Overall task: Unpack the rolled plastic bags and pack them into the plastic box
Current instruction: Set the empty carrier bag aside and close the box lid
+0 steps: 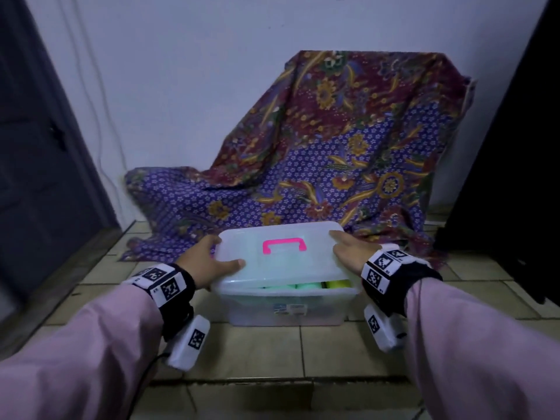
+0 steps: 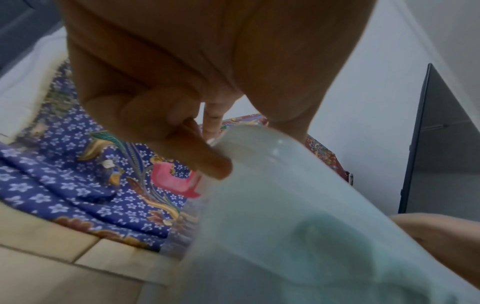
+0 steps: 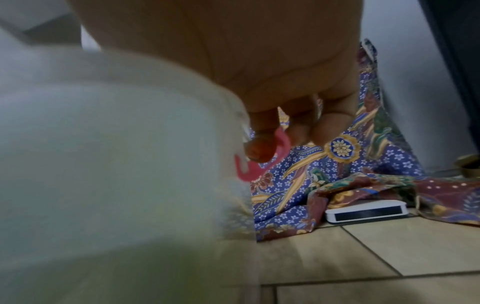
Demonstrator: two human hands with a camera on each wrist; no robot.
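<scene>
Beige tiled floor, translucent box, both hands holding frosted lid.

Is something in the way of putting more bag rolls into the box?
Yes, the lid. It covers the top of the plastic box, with the left hand and right hand gripping its ends. Green and yellow rolls show in the gap under its raised front edge.

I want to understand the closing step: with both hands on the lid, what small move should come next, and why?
Probably lower the lid's near edge onto the box and press. The left hand and right hand grip its sides, the front edge sits raised, and green and yellow rolls show through the gap.
</scene>
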